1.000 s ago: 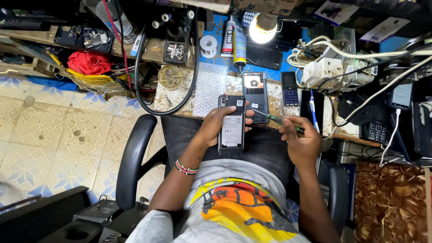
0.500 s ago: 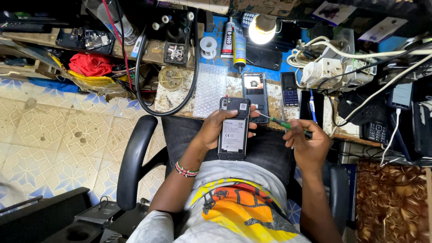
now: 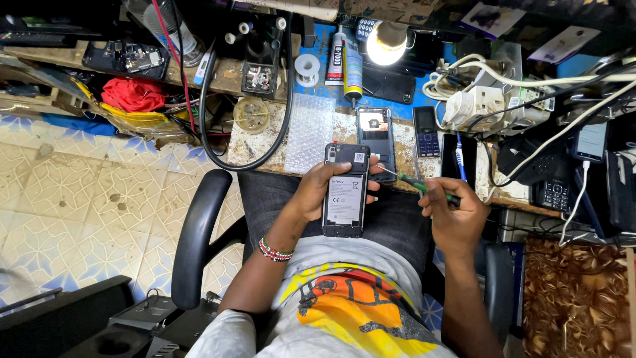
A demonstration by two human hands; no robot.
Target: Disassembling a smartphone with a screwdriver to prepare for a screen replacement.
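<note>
Opened phone (image 3: 345, 199), centre of frame, over the lap below the worktop (image 3: 265, 142) edge: left hand (image 3: 318, 192) clamped around its left edge. Light, rigid, fragile inside; best held by the edges. Right hand (image 3: 454, 215) closed on green screwdriver (image 3: 424, 187), tip at the phone's upper right corner.

White label (image 3: 344, 207) on held phone's (image 3: 344, 192) back.
</note>
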